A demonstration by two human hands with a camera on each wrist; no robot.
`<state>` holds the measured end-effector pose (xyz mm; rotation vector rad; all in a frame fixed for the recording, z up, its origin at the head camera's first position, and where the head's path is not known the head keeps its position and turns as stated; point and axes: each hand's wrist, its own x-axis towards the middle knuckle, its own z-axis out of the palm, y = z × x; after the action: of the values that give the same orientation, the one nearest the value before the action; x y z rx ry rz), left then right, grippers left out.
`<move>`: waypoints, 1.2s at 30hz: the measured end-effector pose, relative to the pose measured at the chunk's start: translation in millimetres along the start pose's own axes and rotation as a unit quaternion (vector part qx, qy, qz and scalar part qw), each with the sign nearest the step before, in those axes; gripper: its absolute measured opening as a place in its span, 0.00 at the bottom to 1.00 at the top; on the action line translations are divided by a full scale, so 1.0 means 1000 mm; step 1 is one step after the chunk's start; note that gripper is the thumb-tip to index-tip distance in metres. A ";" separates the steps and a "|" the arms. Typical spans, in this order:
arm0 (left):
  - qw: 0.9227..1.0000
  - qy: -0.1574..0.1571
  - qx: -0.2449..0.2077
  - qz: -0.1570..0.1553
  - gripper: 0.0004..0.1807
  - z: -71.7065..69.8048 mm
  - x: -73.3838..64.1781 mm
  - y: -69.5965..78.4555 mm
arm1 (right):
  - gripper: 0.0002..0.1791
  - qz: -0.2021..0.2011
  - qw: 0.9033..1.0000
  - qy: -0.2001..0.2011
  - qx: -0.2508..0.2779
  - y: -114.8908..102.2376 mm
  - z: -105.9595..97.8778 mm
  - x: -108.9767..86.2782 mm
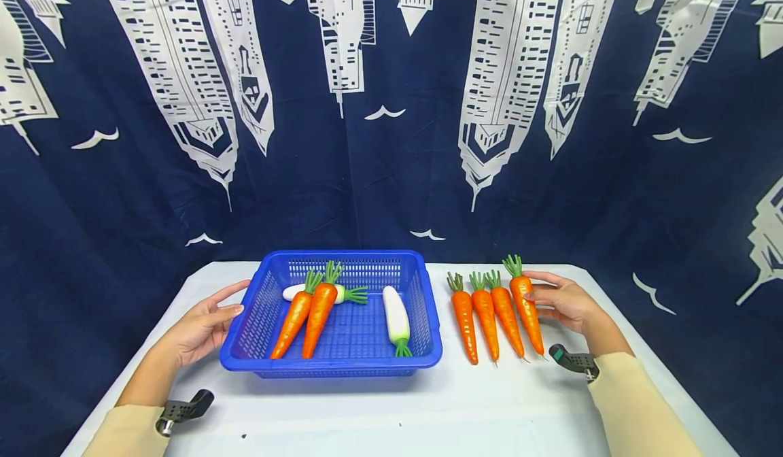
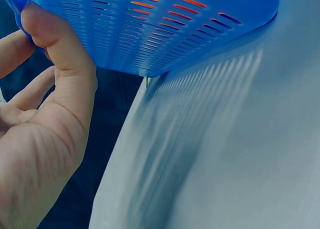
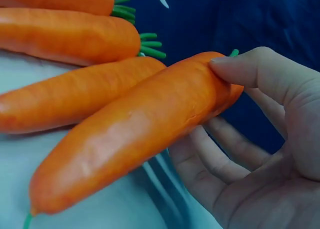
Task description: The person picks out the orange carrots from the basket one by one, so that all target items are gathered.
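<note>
My left hand (image 1: 198, 328) is at the left side of a blue plastic basket (image 1: 330, 370), its thumb (image 2: 62, 54) and a finger pinching the rim. Inside the basket lie two carrots (image 1: 295, 324) side by side, their tops over a white radish (image 1: 296, 292). Another white radish (image 1: 396, 314) lies along the basket's right side, leaves toward the front. To the right of the basket, my right hand (image 1: 563, 300) pinches the rightmost carrot (image 3: 125, 131) near its leafy end, thumb on top. The pinched carrot overlaps its neighbour (image 3: 80, 94) in the right wrist view.
Several orange carrots (image 1: 465, 326) form a row right of the basket, green tops toward the back. Everything stands on a white table (image 1: 342, 419). Behind it hangs a dark blue cloth (image 1: 367, 198) printed with white buildings and birds.
</note>
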<state>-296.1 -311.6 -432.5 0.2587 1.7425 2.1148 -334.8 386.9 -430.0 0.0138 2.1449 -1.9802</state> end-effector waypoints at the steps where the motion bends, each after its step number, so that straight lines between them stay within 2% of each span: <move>1: 1.000 -0.001 -0.002 0.001 0.37 0.000 0.000 0.000 | 0.24 0.003 1.000 0.002 -0.006 0.001 -0.001 0.001; 7: 1.000 -0.009 -0.008 0.005 0.36 0.001 0.000 0.000 | 0.34 0.021 0.998 0.016 -0.051 0.006 -0.006 0.010; 12: 1.000 -0.002 -0.006 0.001 0.37 0.001 0.000 0.000 | 0.38 0.034 0.997 0.025 -0.067 0.011 -0.009 0.014; 22: 1.000 0.005 0.000 -0.004 0.38 0.001 -0.001 0.001 | 0.39 0.050 0.997 0.017 -0.054 0.018 -0.009 0.019; 36: 1.000 -0.005 0.000 0.003 0.38 0.000 -0.001 0.000 | 0.42 0.073 0.993 0.050 -0.079 0.015 -0.006 0.018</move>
<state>-295.7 -311.9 -432.2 0.2735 1.7382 2.1141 -350.9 391.6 -447.3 0.2415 2.2849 -1.7608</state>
